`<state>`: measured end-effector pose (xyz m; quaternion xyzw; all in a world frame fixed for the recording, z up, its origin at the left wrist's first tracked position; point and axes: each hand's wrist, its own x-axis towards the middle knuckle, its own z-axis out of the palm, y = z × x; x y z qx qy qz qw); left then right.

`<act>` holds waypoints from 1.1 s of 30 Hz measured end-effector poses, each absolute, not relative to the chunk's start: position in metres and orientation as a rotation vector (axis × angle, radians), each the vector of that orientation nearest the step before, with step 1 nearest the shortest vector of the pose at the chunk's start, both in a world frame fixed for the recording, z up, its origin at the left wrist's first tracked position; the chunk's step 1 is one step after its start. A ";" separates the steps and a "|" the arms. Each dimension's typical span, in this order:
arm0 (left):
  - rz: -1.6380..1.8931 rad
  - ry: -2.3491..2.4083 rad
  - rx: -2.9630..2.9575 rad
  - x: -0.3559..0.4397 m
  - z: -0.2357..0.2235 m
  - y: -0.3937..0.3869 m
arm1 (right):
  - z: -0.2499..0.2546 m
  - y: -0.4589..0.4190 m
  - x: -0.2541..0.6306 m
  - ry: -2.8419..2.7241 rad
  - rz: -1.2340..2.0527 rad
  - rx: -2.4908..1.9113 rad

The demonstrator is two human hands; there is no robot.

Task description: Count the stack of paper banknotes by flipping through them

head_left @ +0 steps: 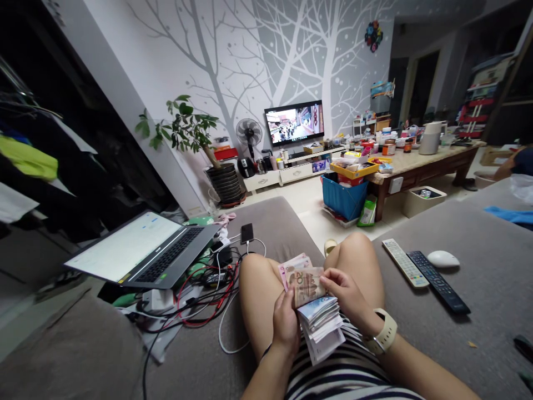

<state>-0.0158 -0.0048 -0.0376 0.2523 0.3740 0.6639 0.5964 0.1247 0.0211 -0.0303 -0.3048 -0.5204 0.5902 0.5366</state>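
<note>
My left hand is closed round a folded stack of banknotes, its thumb pressing on a brownish 20 banknote. The upper right corner of that 20 note is pinched between the thumb and fingers of my right hand, which wears a pale watch. Pinkish banknotes stick out behind the 20 note, over my left thigh. Bluish and white note edges show in the folded stack below it, above my striped clothing. How the fingers sit behind the notes is hidden.
On the sofa's left are an open laptop, tangled cables and a phone. Two remote controls and a white mouse lie at right. Ahead stand a cluttered table and a blue bin.
</note>
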 end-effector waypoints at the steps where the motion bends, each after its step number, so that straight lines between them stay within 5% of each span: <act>1: 1.539 0.867 0.590 -0.016 -0.038 -0.005 | -0.030 0.021 0.125 -1.244 1.398 -0.731; 33: 1.524 0.881 0.606 -0.014 -0.034 -0.005 | -0.023 0.018 0.125 -1.239 1.385 -0.745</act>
